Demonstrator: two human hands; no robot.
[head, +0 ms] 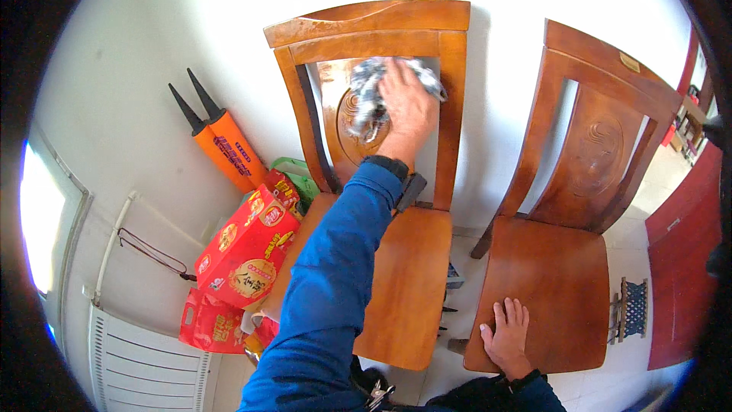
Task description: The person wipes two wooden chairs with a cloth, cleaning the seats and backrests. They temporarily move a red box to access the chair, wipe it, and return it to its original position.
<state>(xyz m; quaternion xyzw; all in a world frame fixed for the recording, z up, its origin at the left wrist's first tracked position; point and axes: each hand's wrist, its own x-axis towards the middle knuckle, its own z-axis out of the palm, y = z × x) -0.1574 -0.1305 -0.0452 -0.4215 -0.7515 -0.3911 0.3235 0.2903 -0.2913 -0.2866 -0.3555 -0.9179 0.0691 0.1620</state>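
Observation:
My left hand point(409, 109) presses a crumpled black, white and grey cloth point(366, 83) against the carved back panel of a wooden chair point(366, 43). Both the cloth and the fingertips are blurred. Part of the panel's oval carving shows below the cloth, and my blue-sleeved forearm point(337, 274) crosses over that chair's seat point(409, 292). To the right, my right hand point(508, 335) rests palm down, holding nothing, on the seat of a second wooden chair point(557, 297). That chair's back point(595, 131) has a similar oval carving.
Red printed cartons point(246, 257) and a red bag point(211, 323) crowd the first chair's left side. Two orange cases with black pointed tips point(229, 149) lean by the wall. A white radiator point(151, 360) stands lower left. A small folding stool point(633, 309) and red panel point(686, 257) are right.

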